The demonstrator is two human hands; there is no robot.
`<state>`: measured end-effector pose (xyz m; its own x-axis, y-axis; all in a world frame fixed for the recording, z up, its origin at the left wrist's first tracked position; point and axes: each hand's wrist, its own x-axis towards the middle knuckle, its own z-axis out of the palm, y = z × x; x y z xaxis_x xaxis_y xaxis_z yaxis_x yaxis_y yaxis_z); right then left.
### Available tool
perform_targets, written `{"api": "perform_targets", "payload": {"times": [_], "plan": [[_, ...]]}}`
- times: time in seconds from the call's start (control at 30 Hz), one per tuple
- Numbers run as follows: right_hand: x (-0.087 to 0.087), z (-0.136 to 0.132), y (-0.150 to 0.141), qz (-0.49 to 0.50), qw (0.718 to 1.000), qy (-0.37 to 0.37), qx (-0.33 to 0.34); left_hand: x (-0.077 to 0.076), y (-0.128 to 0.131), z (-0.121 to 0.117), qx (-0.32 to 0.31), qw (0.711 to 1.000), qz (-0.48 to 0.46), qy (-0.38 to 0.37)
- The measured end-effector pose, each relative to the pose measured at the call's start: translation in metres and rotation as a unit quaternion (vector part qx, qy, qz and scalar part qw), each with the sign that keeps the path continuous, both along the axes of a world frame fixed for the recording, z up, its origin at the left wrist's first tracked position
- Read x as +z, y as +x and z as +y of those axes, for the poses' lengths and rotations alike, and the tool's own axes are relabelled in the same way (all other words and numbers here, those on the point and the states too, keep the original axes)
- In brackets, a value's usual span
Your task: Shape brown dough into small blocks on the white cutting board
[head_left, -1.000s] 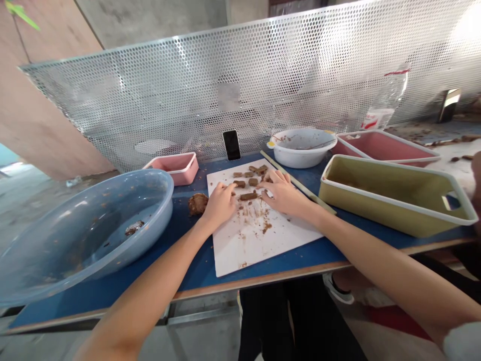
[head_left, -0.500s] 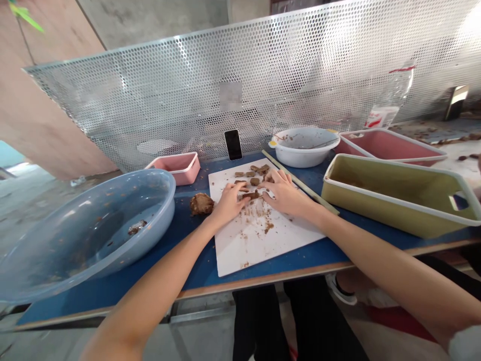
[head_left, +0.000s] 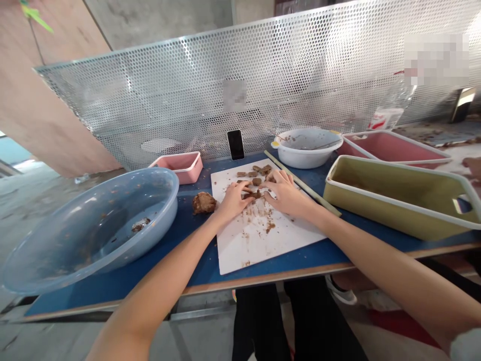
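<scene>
A white board lies in front of me, smeared with brown crumbs. On it is a short dark-brown strip of clay-like material. My left hand has its thumb and fingers closed about the left end of this strip. At the other end, my right hand rests on the board with thumb and fingers curved and apart; I see nothing held in it. Several small brown pieces lie just beyond my fingers. A larger brown lump sits left of the board, near my left wrist.
A blue basin stands at left, a small pink bin behind it. A phone leans against the perforated metal screen. Along the right are a pale stick, a white basin, a green bin and a pink bin.
The view has shifted slightly, so most things appear a little further right. Both hands stay at the brown strip with almost the same finger positions.
</scene>
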<state>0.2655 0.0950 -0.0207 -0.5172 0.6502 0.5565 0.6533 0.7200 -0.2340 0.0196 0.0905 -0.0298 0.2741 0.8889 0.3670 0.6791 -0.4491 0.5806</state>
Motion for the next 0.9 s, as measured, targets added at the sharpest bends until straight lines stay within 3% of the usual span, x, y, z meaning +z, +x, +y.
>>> {"api": "perform_targets", "payload": {"times": [0.4, 0.9], "plan": [[0.0010, -0.0018, 0.0002, -0.004, 1.000, -0.013, 0.002, -0.0097, -0.0009, 0.0081, -0.006, 1.000, -0.020, 0.004], [0.0031, -0.0021, 0.0006, -0.012, 1.000, -0.010, 0.005, -0.0094, -0.0010, 0.0079, -0.009, 1.000, -0.027, -0.012]]}}
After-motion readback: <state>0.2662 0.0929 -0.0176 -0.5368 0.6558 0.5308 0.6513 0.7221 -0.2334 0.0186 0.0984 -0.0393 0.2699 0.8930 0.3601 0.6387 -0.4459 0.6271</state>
